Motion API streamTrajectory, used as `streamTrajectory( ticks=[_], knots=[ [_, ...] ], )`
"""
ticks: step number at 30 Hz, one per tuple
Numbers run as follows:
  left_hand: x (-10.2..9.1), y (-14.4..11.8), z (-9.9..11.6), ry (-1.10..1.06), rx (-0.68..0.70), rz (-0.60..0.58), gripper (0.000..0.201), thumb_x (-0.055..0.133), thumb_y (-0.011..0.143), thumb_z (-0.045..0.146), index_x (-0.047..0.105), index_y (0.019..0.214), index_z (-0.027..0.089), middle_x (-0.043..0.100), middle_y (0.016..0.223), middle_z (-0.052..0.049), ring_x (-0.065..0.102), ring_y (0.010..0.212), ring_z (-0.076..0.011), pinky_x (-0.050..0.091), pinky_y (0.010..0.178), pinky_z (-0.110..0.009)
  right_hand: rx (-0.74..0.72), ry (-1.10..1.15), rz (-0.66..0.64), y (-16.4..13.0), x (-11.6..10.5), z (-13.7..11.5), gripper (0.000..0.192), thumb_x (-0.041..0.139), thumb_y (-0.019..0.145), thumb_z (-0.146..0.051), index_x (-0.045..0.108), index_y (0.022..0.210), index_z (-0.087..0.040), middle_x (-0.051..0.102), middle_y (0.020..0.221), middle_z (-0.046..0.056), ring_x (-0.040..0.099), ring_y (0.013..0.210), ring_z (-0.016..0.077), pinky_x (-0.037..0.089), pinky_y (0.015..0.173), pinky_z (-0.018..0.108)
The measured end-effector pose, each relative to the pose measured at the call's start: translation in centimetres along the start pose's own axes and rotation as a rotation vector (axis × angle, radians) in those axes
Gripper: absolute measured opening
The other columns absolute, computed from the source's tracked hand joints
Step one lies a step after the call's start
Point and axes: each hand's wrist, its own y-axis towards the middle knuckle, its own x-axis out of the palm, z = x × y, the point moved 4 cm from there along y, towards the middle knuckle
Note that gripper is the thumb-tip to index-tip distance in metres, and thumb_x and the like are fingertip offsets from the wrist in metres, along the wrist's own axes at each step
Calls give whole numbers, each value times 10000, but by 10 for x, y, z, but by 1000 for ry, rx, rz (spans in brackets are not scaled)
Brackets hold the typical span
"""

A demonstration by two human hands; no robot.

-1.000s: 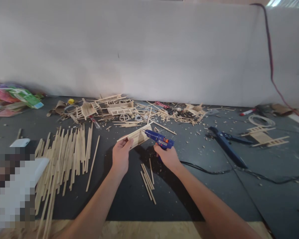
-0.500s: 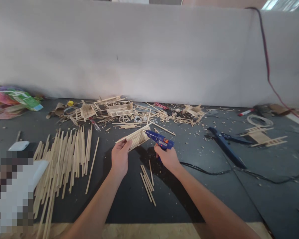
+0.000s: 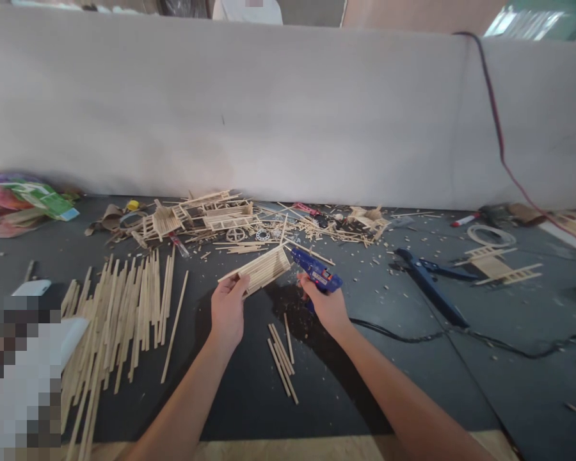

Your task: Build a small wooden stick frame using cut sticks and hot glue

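We see our left hand point(image 3: 228, 310) closed around the near end of a small panel of glued sticks point(image 3: 263, 269), with the thumb on top and the fingers under it. The panel is lifted above the dark mat point(image 3: 403, 378) and points away from us and to the right. Our right hand point(image 3: 327, 306) is wrapped around the handle of a blue glue gun point(image 3: 317, 271). The nozzle of the gun is very near the far right corner of the panel; if it touches or not, we cannot tell. A black cable point(image 3: 413, 337) goes from the gun to the right over the mat.

Just below and between our hands lies a small bundle of loose sticks point(image 3: 281, 355). To the left of the left hand a big row of long sticks point(image 3: 125, 314) is spread on the mat. Beyond both hands there is a heap of stick models and scraps point(image 3: 230, 221). To the right of the right hand lies a dark blue cutter point(image 3: 429, 282), and further right a small ladder frame point(image 3: 502, 269). We see no box or bowl holding any of these pieces; all lie directly on the mat.
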Motion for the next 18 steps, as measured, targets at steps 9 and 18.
streamTrajectory(
  ticks=[9,18],
  knots=[
    [2,-2,1,-8,-14,-10,287,715,592,232,622,843,129,659,749,-23,611,764,-167,431,776,-317,27,-5,20,0,-3,5,204,545,677,-300,481,523,-183,491,452,-27,475,457,120,387,486,241],
    [-1,0,-1,-21,-6,15,282,720,583,216,624,831,123,653,751,-21,602,751,-156,424,773,-310,11,68,-40,2,3,5,196,577,672,-360,589,708,-168,612,636,17,531,521,140,414,460,247]
  ],
)
